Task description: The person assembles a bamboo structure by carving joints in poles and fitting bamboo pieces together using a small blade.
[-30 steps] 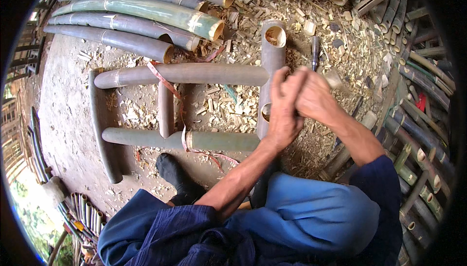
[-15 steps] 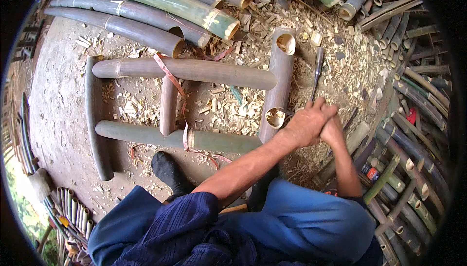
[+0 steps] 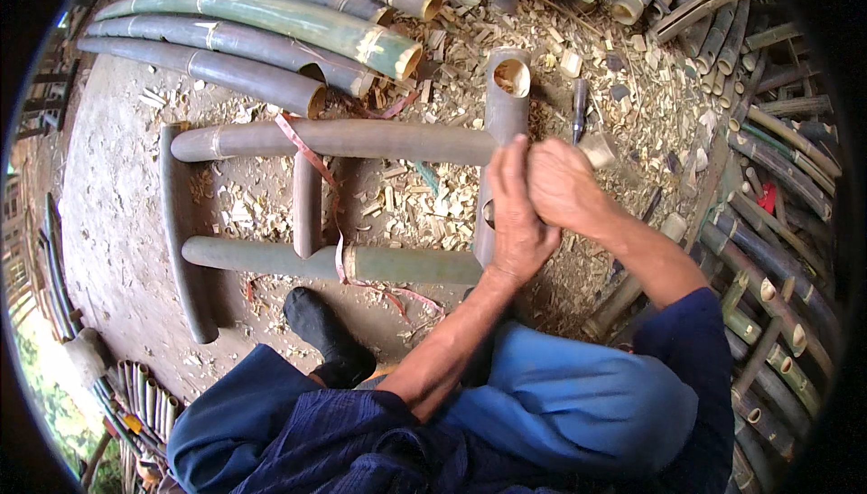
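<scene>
Bamboo frame lies on the floor; over the frame's right edge, left hand and right hand sit close together, whether gripping anything I cannot tell.

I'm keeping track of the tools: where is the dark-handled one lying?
In the head view, the dark-handled tool lies among wood chips above and right of centre, right of the bamboo frame's thick end tube and just beyond the right hand.
</scene>
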`<state>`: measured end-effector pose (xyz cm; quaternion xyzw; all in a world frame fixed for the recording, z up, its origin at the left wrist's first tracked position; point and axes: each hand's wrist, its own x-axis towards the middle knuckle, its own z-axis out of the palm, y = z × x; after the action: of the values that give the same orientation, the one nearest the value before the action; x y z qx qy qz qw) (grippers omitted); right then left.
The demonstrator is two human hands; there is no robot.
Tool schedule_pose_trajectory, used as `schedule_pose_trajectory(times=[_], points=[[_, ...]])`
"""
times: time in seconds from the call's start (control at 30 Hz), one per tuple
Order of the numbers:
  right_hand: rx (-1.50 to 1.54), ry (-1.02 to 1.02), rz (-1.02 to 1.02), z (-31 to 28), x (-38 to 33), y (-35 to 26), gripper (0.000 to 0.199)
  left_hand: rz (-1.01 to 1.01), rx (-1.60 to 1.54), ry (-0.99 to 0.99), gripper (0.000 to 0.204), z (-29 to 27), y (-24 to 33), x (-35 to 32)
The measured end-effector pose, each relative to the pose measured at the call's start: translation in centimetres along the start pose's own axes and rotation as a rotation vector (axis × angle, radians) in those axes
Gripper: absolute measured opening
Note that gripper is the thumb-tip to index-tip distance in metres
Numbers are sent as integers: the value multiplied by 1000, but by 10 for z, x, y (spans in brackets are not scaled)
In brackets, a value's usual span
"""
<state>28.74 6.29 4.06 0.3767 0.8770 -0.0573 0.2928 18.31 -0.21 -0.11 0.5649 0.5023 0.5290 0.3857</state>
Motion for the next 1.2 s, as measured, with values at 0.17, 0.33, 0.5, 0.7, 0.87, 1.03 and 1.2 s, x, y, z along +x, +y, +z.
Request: schedule_pose_trajectory(times=[0.17,0.33,0.5,0.7,0.87,1.03,1.2], points=[[1173,-500,261,38,-48,32,37,-371,268,-763,107,18,51,11],[1812,-432,700,71,-85,-6,38,-391,290,-1033,101,20,55,15],[1820,-263,965,97,-69,-63,37,-283,190,-1214,88,1,33,4],[1603,-261,998,90,-53,-75,35,-159,187,-1596,90,-18,16,22],[774,-413,308,40,-64,13,35,-181,313,-660,114,22,36,-23],[535,-159,-168,68,-54,62,35,-279,332,-474,117,54,38,-19],[1047,-92,32,142,-77,41,57,-267,381,-728,115,48,36,-20]])
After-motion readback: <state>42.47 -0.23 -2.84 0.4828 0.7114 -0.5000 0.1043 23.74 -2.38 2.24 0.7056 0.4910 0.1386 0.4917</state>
